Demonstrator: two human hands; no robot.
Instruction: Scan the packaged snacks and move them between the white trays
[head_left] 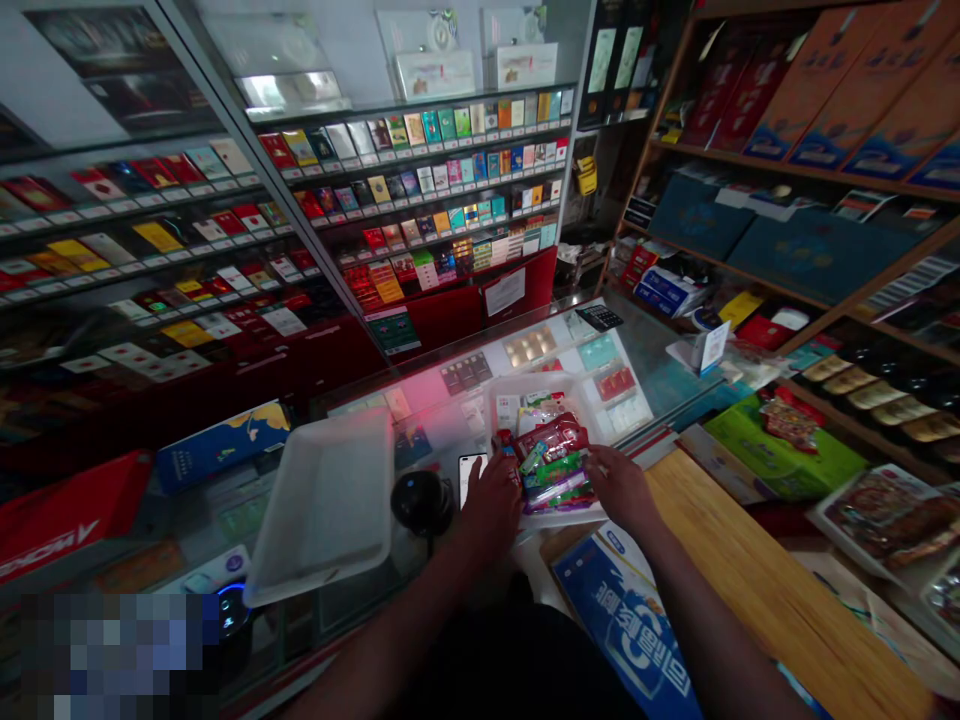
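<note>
Fingers (506, 470) of our left hand (489, 510) and our right hand (621, 490) curl narrowly against crinkled foil snack packets (553, 465), grip unclear, inside a white plastic tray (529, 385) on the glass counter (450, 425). A smooth white tray (322, 505) sits left, near a phone (471, 478); a wooden counter (772, 570) edges right.

On the desk (645, 370), a tray (322, 510) is placed left of a phone (471, 478), and a bin (525, 395) of packets (553, 465) is set to the phone's right. Shelves (420, 190) are ranged behind.
</note>
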